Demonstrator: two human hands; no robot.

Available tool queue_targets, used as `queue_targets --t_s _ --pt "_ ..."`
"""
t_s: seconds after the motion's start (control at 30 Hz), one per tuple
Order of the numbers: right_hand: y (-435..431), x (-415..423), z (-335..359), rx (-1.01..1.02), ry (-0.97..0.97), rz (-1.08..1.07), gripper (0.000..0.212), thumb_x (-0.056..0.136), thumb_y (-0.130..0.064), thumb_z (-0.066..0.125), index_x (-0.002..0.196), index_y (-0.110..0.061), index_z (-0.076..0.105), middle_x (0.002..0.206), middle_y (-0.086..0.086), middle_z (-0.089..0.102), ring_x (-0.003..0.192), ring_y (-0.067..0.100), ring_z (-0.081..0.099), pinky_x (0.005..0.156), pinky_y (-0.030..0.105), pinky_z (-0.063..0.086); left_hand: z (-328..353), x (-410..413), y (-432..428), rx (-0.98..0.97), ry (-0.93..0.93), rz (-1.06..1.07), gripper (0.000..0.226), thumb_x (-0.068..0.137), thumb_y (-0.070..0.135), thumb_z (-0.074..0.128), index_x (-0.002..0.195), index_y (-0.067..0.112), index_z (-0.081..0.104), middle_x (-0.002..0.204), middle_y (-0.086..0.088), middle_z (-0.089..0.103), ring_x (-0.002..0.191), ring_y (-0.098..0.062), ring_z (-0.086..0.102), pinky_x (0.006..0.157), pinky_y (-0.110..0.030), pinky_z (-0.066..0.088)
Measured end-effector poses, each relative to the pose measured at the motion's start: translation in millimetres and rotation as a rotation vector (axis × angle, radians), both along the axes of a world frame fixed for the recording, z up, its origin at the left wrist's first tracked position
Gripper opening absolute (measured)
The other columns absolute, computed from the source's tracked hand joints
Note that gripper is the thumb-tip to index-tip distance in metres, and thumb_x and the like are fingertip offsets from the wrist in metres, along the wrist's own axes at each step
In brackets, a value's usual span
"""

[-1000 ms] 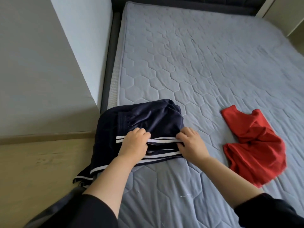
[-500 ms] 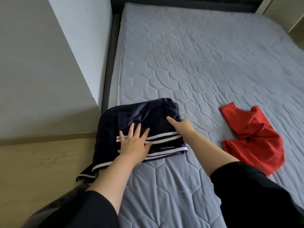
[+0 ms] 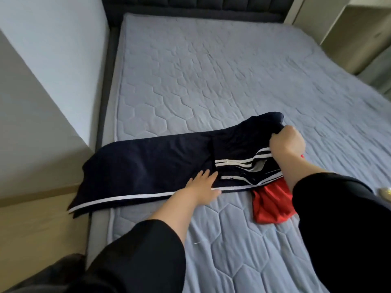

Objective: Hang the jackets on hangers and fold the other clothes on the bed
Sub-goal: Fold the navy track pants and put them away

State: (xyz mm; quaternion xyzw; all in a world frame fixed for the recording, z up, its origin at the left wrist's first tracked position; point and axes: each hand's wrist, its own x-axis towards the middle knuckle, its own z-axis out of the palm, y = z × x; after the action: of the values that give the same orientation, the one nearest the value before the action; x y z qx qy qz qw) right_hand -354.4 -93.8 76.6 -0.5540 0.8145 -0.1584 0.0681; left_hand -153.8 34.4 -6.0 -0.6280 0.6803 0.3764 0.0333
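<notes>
trousers lie left-to-right across the bed, left hand pressing flat-fingered, right hand gripping their right end.

Soft even daylight, faint shadows; wide-angle bending at edges, slight motion blur at right

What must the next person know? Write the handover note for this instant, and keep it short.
Left hand: open, pressing flat on the navy striped trousers.
Right hand: grips the trousers' bunched right end.
Trousers: stretched across the bed, left end hanging past the mattress edge.
Red garment: crumpled, partly under the trousers' right end.
Done: nothing in view is fully folded.
Left: fold the trousers, then the red garment. No jackets or hangers are in view.
</notes>
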Motion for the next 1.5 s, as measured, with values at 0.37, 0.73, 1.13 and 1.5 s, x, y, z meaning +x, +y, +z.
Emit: queue_targets --t_s 0.37,0.73,1.13,1.5 --pt "35.8 118.0 5.1 -0.049 -0.138 0.432 0.027 0.083 -0.028 0.06 0.105 -0.014 0.057 0.096 0.009 0.066 0.092 0.03 0.061 0.069 0.029 0.037 10.0 47.0 10.8 0.017 0.954 0.978 0.039 0.099 0.016 0.044 0.138 0.014 0.045 0.123 -0.003 0.055 0.116 -0.02 0.055 0.095 -0.03 0.04" --pt "53.9 130.8 -47.2 -0.131 -0.369 0.295 0.027 0.086 -0.017 0.055 0.11 -0.011 0.065 0.116 0.011 0.059 0.111 0.029 0.052 0.093 0.035 0.04 6.5 84.4 17.1 0.201 1.192 1.291 0.053 0.095 0.035 0.055 0.142 0.021 0.036 0.143 -0.008 0.044 0.124 -0.025 0.05 0.103 -0.048 0.04" --pt "54.3 126.2 -52.5 0.073 -0.516 0.379 0.036 0.096 -0.027 0.042 0.122 -0.009 0.06 0.12 0.012 0.064 0.114 0.03 0.056 0.094 0.037 0.042 2.7 72.5 -5.7 -0.06 0.765 1.265 0.044 0.081 0.007 0.065 0.124 0.009 0.055 0.104 -0.006 0.06 0.092 -0.022 0.058 0.079 -0.032 0.049" --pt "50.2 122.1 -76.4 0.585 -1.105 0.124 0.037 0.082 -0.028 0.073 0.11 -0.006 0.064 0.096 0.012 0.072 0.086 0.025 0.069 0.076 0.033 0.056 -8.7 105.0 23.1 -0.066 0.658 1.205 0.053 0.084 0.001 0.054 0.133 0.017 0.045 0.097 0.0 0.056 0.08 -0.012 0.053 0.072 -0.026 0.041"
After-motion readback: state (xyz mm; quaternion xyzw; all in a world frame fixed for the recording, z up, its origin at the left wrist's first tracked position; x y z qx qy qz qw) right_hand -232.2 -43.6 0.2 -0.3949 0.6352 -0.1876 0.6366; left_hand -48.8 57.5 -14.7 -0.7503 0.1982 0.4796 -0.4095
